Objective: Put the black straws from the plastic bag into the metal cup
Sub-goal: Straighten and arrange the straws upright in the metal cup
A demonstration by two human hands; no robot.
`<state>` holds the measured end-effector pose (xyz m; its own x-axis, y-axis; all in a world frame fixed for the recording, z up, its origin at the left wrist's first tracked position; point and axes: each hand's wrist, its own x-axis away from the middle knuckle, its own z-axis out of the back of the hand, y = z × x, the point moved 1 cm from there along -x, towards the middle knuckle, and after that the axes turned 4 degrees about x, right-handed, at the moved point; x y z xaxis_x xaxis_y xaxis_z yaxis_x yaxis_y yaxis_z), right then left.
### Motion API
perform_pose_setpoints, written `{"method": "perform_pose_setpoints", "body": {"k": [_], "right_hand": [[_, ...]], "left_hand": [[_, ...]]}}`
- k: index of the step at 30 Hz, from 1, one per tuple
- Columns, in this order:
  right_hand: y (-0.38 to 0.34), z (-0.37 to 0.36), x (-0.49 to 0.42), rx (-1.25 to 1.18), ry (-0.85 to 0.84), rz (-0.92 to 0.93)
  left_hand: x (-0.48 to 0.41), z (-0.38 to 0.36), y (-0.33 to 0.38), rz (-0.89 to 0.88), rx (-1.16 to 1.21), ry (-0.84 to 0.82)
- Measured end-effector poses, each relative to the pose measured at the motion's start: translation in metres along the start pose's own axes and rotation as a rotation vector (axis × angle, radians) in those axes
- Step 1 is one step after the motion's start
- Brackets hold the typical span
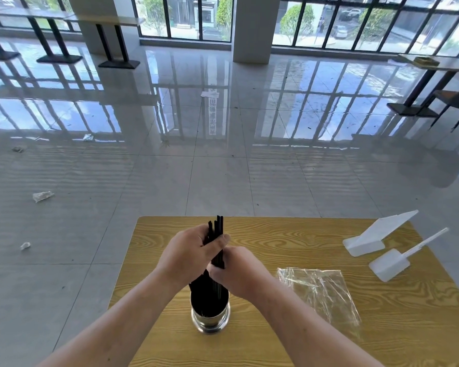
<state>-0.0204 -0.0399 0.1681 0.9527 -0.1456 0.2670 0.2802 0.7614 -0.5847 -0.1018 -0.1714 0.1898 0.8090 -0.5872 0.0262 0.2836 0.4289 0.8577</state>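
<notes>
A bundle of black straws (218,229) stands upright with its lower ends inside the shiny metal cup (210,320) near the front of the wooden table (289,242). My left hand (190,254) grips the bundle near its top, thumb across the front. My right hand (236,274) wraps round the straws lower down, just above the cup's rim. The clear plastic bag (321,292) lies flat and crumpled on the table to the right of the cup; I see no straws in it.
Two white plastic pieces lie at the table's far right: a wedge-shaped stand (376,234) and a flat scoop with a long handle (398,260). Beyond the table, scraps of litter (42,196) dot the glossy tiled floor. Other tables stand far off.
</notes>
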Motion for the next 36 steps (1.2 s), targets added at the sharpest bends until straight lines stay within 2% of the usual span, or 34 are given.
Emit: {"method": "perform_pose_setpoints", "body": {"k": [6,10,17,24,29,36], "right_hand": [[0.004,0.005,-0.007,-0.042,-0.017,0.034],[0.015,0.006,-0.007,-0.169,0.034,-0.008],[0.025,-0.012,-0.002,-0.222,0.035,-0.044],[0.042,-0.043,0.009,-0.164,-0.057,-0.118],[0.05,-0.04,0.011,-0.08,-0.012,-0.129],[0.062,-0.049,0.012,-0.108,-0.002,-0.147]], "left_hand": [[-0.003,0.0,-0.008,0.033,0.141,0.011],[-0.004,0.003,-0.016,0.072,0.192,0.028],[-0.009,0.003,-0.043,0.198,-0.109,0.025],[0.005,-0.007,-0.081,0.365,-0.436,-0.24],[0.013,-0.016,-0.105,0.411,-0.511,-0.274],[0.009,-0.027,-0.111,0.406,-0.47,-0.253]]}}
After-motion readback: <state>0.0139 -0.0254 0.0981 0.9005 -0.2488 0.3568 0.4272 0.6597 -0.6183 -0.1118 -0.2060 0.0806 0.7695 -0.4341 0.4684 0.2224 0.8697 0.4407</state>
